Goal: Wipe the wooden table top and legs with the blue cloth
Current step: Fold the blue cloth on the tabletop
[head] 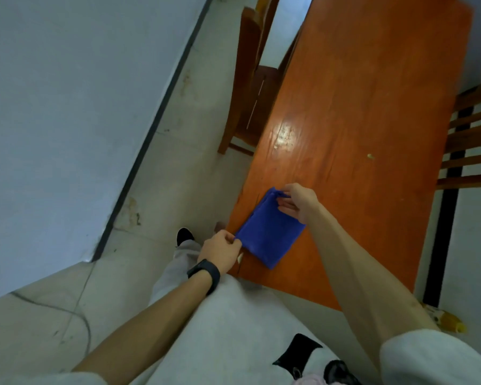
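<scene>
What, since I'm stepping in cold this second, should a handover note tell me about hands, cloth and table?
Left hand pinches the near corner of the cloth; right hand pinches its far corner.
The cloth lies folded on the table top, by the near left edge.
Done: cloth is on the top; no wiped patch shows.
Left: the whole top, where specks lie farther along, then the legs, hidden here.

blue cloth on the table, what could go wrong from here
The blue cloth lies near the table edge, pinched only at two corners by the left hand and right hand; it may unfold or slide off.
Wiping could push the yellowish crumb onto the floor instead of gathering it.
The chair tucked close beside the table may hinder wiping down that side.
</scene>
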Available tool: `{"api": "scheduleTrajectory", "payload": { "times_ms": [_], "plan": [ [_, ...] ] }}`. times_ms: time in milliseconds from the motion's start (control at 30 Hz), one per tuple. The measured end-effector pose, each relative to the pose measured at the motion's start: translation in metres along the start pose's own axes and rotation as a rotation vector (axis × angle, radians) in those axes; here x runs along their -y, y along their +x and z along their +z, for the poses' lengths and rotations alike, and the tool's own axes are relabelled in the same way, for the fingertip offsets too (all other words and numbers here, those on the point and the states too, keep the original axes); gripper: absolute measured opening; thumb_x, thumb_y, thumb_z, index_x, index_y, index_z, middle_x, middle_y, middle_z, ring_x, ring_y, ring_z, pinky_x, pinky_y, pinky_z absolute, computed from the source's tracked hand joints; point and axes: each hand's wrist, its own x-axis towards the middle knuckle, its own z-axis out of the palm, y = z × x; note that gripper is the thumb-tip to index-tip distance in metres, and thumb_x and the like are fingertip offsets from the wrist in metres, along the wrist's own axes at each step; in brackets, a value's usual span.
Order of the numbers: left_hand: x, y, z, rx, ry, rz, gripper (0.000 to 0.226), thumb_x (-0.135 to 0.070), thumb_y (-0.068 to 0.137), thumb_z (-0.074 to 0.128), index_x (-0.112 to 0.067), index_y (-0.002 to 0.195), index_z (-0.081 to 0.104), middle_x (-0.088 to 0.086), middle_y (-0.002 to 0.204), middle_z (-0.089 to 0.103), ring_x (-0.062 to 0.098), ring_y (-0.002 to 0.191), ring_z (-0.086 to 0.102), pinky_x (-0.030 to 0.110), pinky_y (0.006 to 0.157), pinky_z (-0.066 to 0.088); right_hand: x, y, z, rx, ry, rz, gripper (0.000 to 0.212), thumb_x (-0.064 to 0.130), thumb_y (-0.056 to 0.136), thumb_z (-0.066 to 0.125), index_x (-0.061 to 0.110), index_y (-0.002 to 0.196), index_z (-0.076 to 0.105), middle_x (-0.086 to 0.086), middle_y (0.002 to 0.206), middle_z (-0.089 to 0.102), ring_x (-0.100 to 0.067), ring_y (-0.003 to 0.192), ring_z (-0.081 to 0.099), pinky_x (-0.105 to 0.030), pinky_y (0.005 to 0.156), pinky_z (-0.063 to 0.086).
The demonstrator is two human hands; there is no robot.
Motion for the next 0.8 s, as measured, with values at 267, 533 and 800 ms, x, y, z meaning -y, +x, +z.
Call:
{"api": "scheduleTrajectory", "payload": {
  "times_ms": [267,533,800],
  "plan": [
    [0.002,0.011,-0.011,0.032,0.139,0.020,0.013,-0.046,0.088,0.055,-0.034,0.087,0.051,-0.006,0.090,0.066,0.015,0.079,0.062,0.034,0.071,0.054,-0.004,-0.007,0.005,-0.070,0.054,-0.076,0.022,0.018,0.091,0.059,0.013,0.112,0.062,-0.007,0.100,0.073,-0.019,0.087,0.072,-0.034,0.078,0.061],
    [-0.036,0.027,0.004,-0.108,0.659,0.817,0.065,-0.035,0.091,0.046,-0.015,0.151,0.029,0.004,0.161,0.021,0.022,0.147,0.019,0.046,0.119,0.021,-0.114,-0.020,0.006,-0.542,-0.574,-0.682,0.051,0.030,0.099,0.043,0.015,0.148,0.039,-0.008,0.154,0.038,-0.025,0.141,0.034,-0.039,0.115,0.030],
    [-0.033,0.083,0.008,0.109,1.115,0.942,0.066,-0.055,0.101,0.012,-0.027,0.153,-0.017,-0.006,0.161,-0.022,0.016,0.148,-0.021,0.051,0.119,-0.014,-0.170,0.008,0.011,-0.561,-0.993,-0.483,0.071,0.056,0.101,0.019,0.020,0.158,-0.003,-0.009,0.165,-0.009,-0.024,0.152,-0.009,-0.055,0.119,-0.006]
  ]
}}
